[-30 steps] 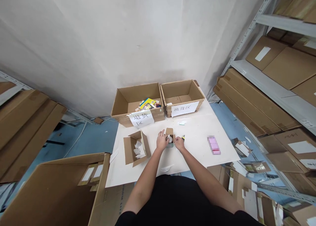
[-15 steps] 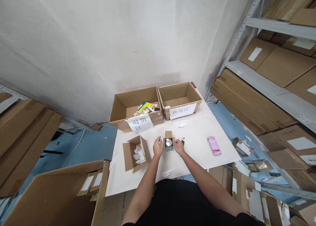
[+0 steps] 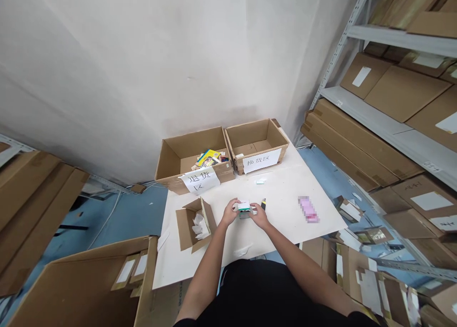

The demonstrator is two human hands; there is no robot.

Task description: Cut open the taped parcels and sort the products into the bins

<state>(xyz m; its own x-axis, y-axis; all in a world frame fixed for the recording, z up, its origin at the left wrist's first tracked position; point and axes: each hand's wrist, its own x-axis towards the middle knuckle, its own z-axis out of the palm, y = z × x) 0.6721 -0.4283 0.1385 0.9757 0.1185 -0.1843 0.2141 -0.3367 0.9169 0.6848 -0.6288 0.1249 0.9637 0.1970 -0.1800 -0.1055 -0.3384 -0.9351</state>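
Note:
A small green and white box (image 3: 244, 208) stands on the white table (image 3: 285, 198), its lid folded down. My left hand (image 3: 229, 213) grips its left side and my right hand (image 3: 260, 214) grips its right side, fingers pressed against the top. An opened brown carton (image 3: 193, 218) with white paper inside lies just left of my left hand. A small dark marker with a yellow tip (image 3: 263, 203) lies right beside my right hand.
Two open cartons with paper labels stand at the table's far edge: the left one (image 3: 193, 156) holds colourful items, the right one (image 3: 256, 142) looks nearly bare. A pink item (image 3: 308, 209) lies to the right. A large carton (image 3: 82, 279) stands at lower left; shelves of boxes (image 3: 392, 108) are on the right.
The small box's lid, standing open with a shiny object visible inside, is now folded shut under my fingers. Both hands stayed on the box.

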